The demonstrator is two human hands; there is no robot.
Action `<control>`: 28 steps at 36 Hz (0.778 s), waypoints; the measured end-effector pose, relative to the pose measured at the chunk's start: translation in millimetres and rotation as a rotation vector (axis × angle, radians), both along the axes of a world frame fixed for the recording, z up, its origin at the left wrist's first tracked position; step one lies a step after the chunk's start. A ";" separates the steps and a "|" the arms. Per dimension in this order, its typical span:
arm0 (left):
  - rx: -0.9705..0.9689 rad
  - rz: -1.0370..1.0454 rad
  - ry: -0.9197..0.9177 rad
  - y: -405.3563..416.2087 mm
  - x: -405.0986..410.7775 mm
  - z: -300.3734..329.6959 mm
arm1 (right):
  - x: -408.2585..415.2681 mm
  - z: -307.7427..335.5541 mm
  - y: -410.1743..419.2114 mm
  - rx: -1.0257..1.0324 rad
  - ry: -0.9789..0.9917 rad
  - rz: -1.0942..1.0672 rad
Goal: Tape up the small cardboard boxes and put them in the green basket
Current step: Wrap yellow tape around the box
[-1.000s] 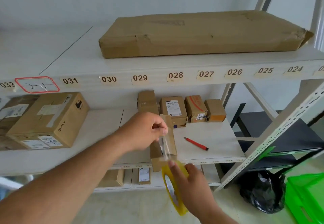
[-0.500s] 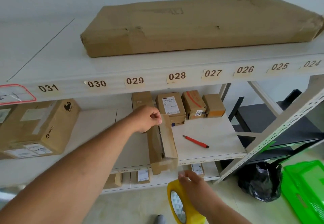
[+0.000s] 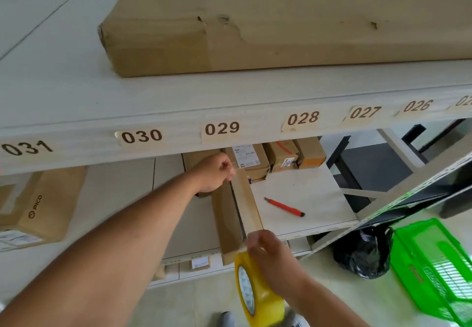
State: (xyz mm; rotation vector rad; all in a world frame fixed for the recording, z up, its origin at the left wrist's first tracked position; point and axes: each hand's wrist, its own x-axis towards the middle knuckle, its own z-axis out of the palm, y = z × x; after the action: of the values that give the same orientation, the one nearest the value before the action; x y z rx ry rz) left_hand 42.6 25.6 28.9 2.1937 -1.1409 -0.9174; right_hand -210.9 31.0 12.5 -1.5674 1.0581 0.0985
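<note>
Since a second ago the tape strip has gone from held up in the air to laid along the small cardboard box (image 3: 231, 220); left hand (image 3: 215, 172) now sits at the far end of the box, fingers curled and pinching the strip's leading end down; right hand (image 3: 270, 262) has dropped to the near end, gripping the yellow tape roll (image 3: 255, 292) just below the shelf edge; strip runs taut between the two hands over the top seam.

Read: seam is being covered, so taping of this box looks roughly half done; strip is not cut yet; red utility knife (image 3: 284, 207) lies on the middle shelf (image 3: 306, 193) just right of the box, untouched.

Box lies lengthwise on the middle shelf, near end overhanging the front edge.

Containers: green basket (image 3: 431, 268) on the floor at lower right, well apart from the box; no boxes visible in it; black bag (image 3: 362, 252) beside it, contents hidden; more small boxes (image 3: 270, 159) at the back of the shelf.
</note>
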 end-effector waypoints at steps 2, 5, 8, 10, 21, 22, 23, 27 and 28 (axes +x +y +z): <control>0.022 0.002 0.014 -5.0 4.2 -4.4 | 6.4 -3.2 -2.4 0.005 0.007 -0.007; 0.037 0.007 0.026 -12.8 10.6 -11.6 | 13.0 -9.4 -10.5 -0.001 0.049 0.018; 0.055 0.012 0.036 -17.7 15.1 -20.0 | 17.3 -12.0 -17.7 0.043 0.060 0.013; 0.071 0.020 0.023 -20.9 16.6 -25.1 | 20.5 -16.2 -22.2 0.056 0.067 0.010; 0.137 0.040 -0.018 -31.9 23.6 -40.1 | 30.2 -19.9 -27.6 0.115 0.147 -0.110; 0.144 0.040 -0.012 -33.0 24.7 -40.9 | 30.3 -19.9 -28.1 0.104 0.151 -0.113; 0.150 0.046 0.000 -33.8 25.8 -41.3 | 30.2 -19.7 -28.5 0.093 0.152 -0.112; 0.160 0.118 0.105 -37.8 31.3 -43.6 | 29.1 -15.1 -27.9 0.123 0.132 -0.115; 0.167 0.128 0.120 -38.9 32.1 -43.2 | 28.7 -14.1 -27.9 0.123 0.127 -0.109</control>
State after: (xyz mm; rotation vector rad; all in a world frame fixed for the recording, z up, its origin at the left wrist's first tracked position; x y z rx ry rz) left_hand 74.7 -13.3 -14.3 2.2789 -0.8856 -1.1062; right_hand -182.2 3.2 -1.7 -1.4043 1.2127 0.1873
